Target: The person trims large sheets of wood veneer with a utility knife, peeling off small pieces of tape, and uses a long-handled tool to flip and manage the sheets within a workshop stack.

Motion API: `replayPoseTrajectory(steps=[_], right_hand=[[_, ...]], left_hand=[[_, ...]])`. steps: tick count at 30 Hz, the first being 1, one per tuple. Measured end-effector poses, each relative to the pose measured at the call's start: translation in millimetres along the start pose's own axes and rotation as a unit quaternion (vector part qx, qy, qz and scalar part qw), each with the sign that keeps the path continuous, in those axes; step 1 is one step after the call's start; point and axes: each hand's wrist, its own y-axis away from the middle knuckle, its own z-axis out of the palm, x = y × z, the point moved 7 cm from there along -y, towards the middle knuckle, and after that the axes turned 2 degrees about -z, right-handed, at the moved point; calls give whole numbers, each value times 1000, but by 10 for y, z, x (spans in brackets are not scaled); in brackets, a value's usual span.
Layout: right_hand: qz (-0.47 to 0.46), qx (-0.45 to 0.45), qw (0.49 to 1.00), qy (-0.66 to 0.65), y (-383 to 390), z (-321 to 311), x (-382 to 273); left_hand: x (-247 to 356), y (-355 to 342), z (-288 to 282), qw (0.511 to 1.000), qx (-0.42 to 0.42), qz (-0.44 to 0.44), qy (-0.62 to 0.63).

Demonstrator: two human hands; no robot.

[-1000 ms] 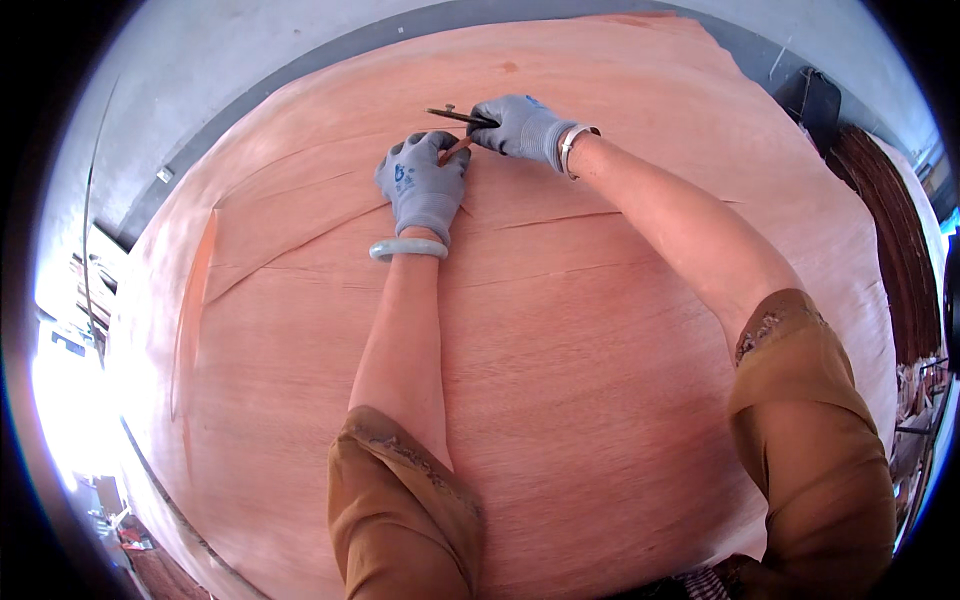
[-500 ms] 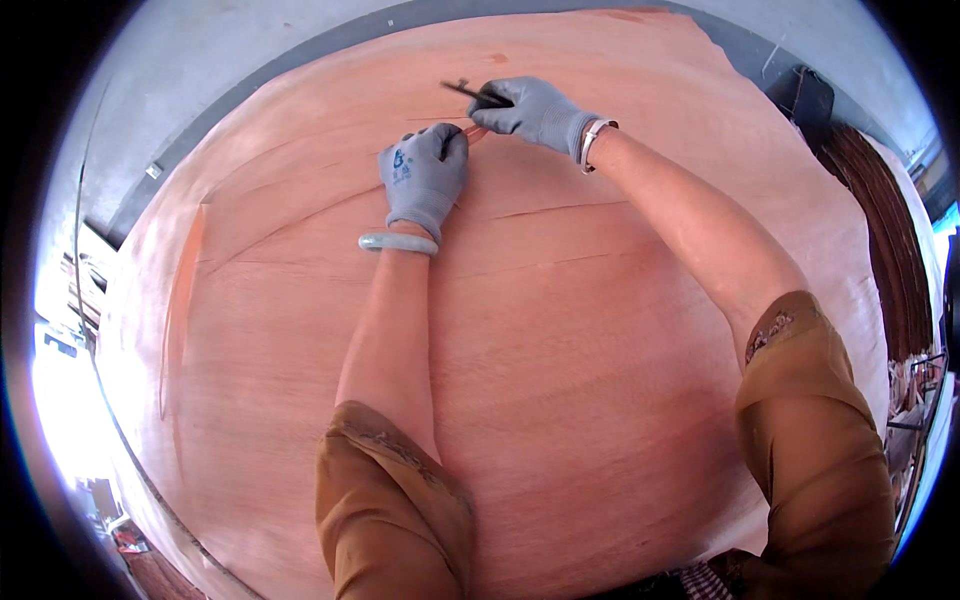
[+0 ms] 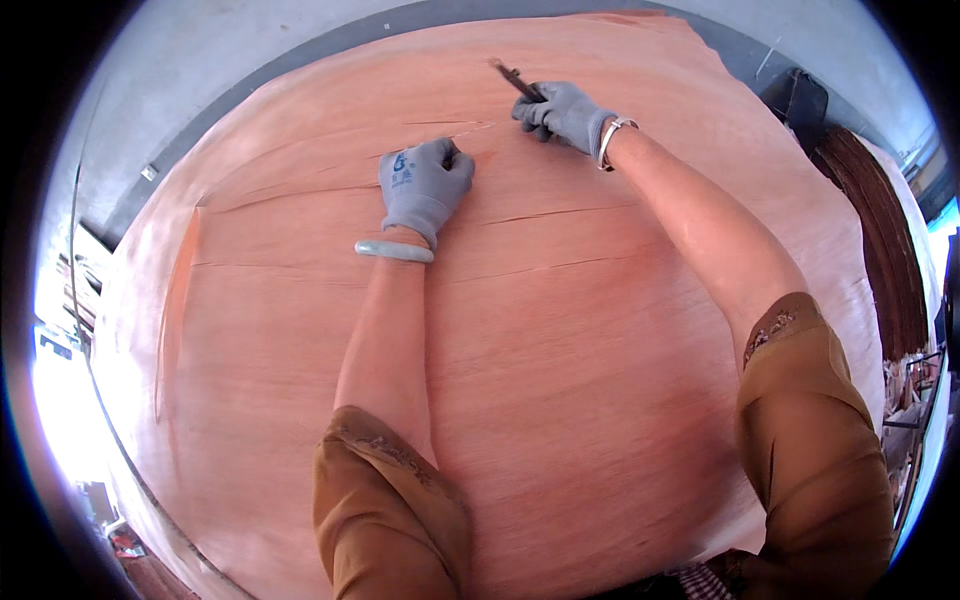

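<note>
A large pinkish wood veneer sheet [image 3: 560, 340] spreads out under both arms, with several thin splits running across it. My left hand [image 3: 425, 183], in a grey glove, rests closed on the sheet just below a pale split [image 3: 475, 129]. Its fingertips are curled under, so whatever they may pinch is hidden. Up and to the right, my gloved right hand [image 3: 562, 115] is wrapped around a slim dark utility knife [image 3: 518, 82]. The knife points up and left, away from the left hand.
An orange gap [image 3: 180, 290] opens in the sheet at the left. Dark brown stacked sheets [image 3: 885, 240] stand beyond the right edge, near a black object [image 3: 803, 100]. A grey-white wall [image 3: 250, 45] rises behind the far edge. A thin cord [image 3: 125, 445] curves along the left side.
My right hand has moved right, away from the left hand, and the knife has tilted more upright. The reddish strip between the hands no longer shows. My left hand has shifted slightly down.
</note>
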Motion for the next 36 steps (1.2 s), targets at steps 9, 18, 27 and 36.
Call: replayPoseTrajectory(steps=[9,18,27,36], right_hand=[[-43,-53,997,28,-357,328,-158],[-69,-124,889,435,-632,660,-413],[-2,-16,890,456,-629,447,-147],[-72,-22,979,190,208,325,-307]], left_hand=[[-80,-37,27,997,-24,-69,24],[-45,-43,65,997,-32,-67,22],[258,1,-174,990,19,-2,-138],[-1893,1011,-2504,867,45,-210,-450]])
